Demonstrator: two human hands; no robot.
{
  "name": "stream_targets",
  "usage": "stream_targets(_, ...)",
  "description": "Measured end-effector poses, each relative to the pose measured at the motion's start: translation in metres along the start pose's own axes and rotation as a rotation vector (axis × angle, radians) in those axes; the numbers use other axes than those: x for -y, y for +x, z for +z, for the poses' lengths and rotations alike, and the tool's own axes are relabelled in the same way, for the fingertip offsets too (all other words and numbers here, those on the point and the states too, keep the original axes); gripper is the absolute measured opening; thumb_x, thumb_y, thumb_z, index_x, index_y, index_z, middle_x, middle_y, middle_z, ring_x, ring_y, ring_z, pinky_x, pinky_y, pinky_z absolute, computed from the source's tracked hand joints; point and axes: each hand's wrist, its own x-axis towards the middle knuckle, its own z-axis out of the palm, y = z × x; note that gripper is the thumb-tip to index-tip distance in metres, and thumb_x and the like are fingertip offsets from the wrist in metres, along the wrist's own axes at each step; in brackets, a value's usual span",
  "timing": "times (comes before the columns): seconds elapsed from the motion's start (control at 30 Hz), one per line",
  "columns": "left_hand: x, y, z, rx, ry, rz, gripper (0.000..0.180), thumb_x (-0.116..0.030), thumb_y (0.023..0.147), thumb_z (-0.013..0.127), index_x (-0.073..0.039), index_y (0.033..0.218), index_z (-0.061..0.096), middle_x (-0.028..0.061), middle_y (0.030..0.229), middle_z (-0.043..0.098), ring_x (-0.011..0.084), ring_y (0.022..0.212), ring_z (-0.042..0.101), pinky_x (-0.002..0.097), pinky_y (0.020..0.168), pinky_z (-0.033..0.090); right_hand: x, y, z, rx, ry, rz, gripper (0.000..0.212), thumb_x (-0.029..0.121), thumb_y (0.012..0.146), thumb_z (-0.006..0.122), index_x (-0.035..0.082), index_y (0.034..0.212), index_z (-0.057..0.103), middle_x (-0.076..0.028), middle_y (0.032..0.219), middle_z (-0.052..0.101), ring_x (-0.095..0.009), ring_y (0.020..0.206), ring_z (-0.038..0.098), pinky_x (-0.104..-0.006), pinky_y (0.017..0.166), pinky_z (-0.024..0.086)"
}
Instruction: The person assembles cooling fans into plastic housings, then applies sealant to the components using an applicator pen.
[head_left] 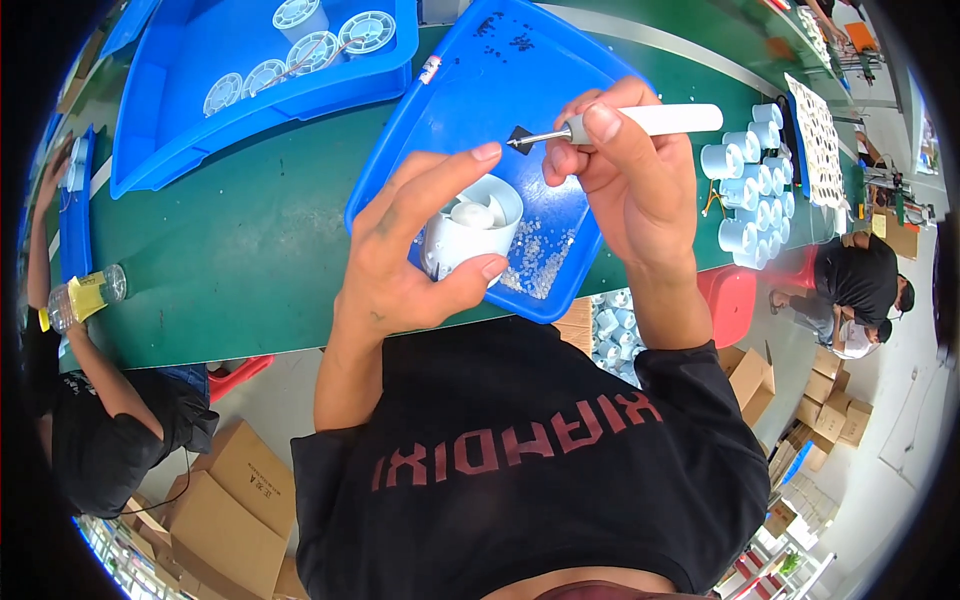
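My left hand (395,240) curls round a white, cup-shaped fan housing (485,240), its thumb across the near side. White fan blades show inside. The index finger stretches toward the tool tip; the other fingers are partly hidden. Raised over the tray, my right hand (635,165) grips a screwdriver (670,120) with a white and grey handle. Its metal shaft points left, the tip close to my left index finger. A small black square piece (520,139) shows beside the tip; I cannot tell whether they touch. Beneath both hands lies a blue tray (385,170).
Small clear pieces (540,260) lie in the tray's near end, black bits (500,35) at its far end. A blue bin (150,150) holds several white housings at left. More white housings (740,235) stand at right on the green table (250,230). A co-worker's arm (110,375) is at left, near a bottle (85,298).
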Motion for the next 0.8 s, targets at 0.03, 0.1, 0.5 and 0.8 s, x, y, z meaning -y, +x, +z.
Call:
stream_targets(0.03, 0.000, -0.001, 0.001, -0.001, 0.003, 0.001, 0.066, -0.006, 0.061, 0.073, -0.001, 0.124, 0.054, 0.0144, 0.115, 0.063, 0.0247, 0.086, 0.062, 0.0311, 0.073, 0.050, 0.000, 0.000, 0.001, 0.001, 0.005, 0.001, 0.014, 0.009, 0.088, 0.065, -0.002, 0.092, 0.055, -0.013, 0.079, 0.064, -0.018, 0.069, 0.065, -0.0310, 0.064, 0.056)
stream_targets(0.1, -0.002, -0.003, 0.002, -0.031, -0.002, 0.004, 0.068, -0.006, 0.062, 0.073, -0.001, 0.126, 0.053, 0.0144, 0.114, 0.063, 0.0239, 0.086, 0.062, 0.0310, 0.072, 0.050, -0.001, -0.001, 0.002, 0.006, 0.012, 0.003, 0.014, 0.009, 0.088, 0.065, -0.001, 0.092, 0.056, -0.013, 0.079, 0.064, -0.018, 0.069, 0.065, -0.0309, 0.064, 0.056)
stream_targets(0.5, -0.001, -0.004, -0.008, 0.038, 0.096, -0.450, 0.064, -0.013, 0.075, 0.074, -0.005, 0.133, 0.048, 0.0114, 0.096, 0.062, 0.0205, 0.085, 0.063, 0.0289, 0.073, 0.050, -0.007, 0.004, -0.006, -0.002, 0.014, 0.035, 0.015, 0.010, 0.088, 0.064, -0.001, 0.092, 0.056, -0.012, 0.079, 0.064, -0.018, 0.069, 0.065, -0.0313, 0.064, 0.055)
stream_targets(0.8, 0.049, -0.009, -0.025, -0.195, -0.425, -0.571, 0.052, -0.027, 0.089, 0.050, 0.004, 0.130, 0.045, 0.0215, 0.102, 0.063, 0.0165, 0.074, 0.061, 0.0259, 0.057, 0.051, -0.043, 0.107, -0.119, -0.324, -0.449, -0.139, 0.022, 0.008, 0.082, 0.068, -0.006, 0.095, 0.056, -0.015, 0.081, 0.066, -0.018, 0.073, 0.066, -0.0259, 0.067, 0.055)
